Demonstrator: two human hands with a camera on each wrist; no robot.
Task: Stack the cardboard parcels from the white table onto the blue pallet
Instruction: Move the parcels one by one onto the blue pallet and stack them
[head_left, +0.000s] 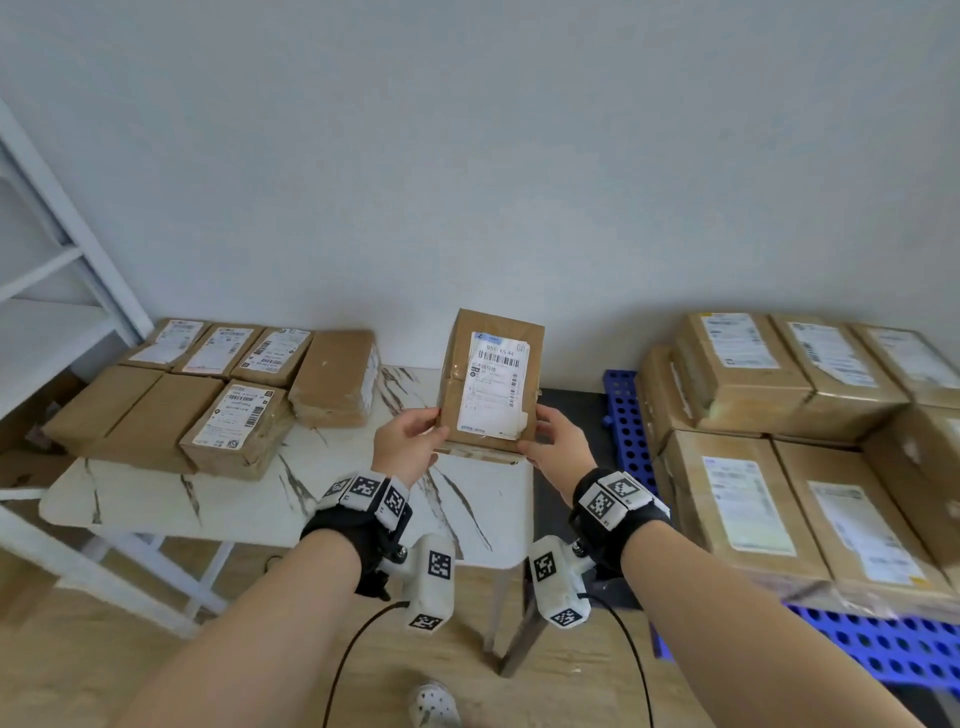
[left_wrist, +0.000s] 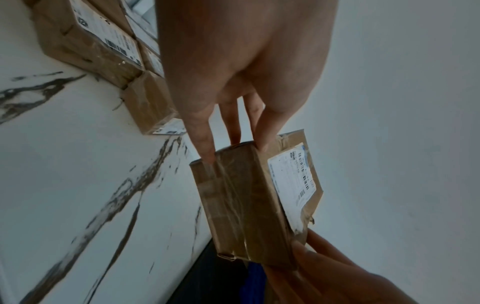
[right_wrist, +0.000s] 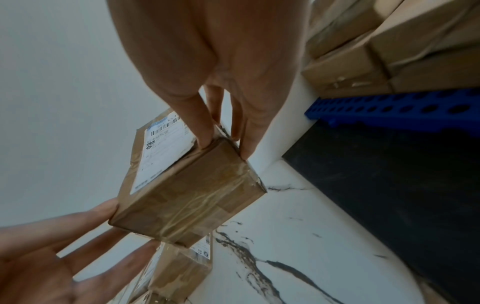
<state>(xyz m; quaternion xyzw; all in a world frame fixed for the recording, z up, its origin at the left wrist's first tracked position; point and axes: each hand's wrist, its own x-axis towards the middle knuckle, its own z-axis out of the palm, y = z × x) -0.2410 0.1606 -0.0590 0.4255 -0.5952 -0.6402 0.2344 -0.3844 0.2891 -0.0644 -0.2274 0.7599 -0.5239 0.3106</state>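
Both hands lifting one cardboard parcel above the counter
Left hand (head_left: 410, 441) and right hand (head_left: 558, 444) grip the lower corners of the parcel (head_left: 491, 382), thumbs on its labelled face, fingers (left_wrist: 205, 144) behind; it is brown, wrapped in clear tape, with a white barcode label, held tilted above the marbled white counter (head_left: 260, 499); beyond, more parcels (head_left: 218, 395) lie on the counter at left, and stacked parcels (head_left: 779, 415) sit on the blue pallet (head_left: 626, 415) at right

White marble-veined table (head_left: 249, 499): taped parcels (head_left: 171, 410) at left end.
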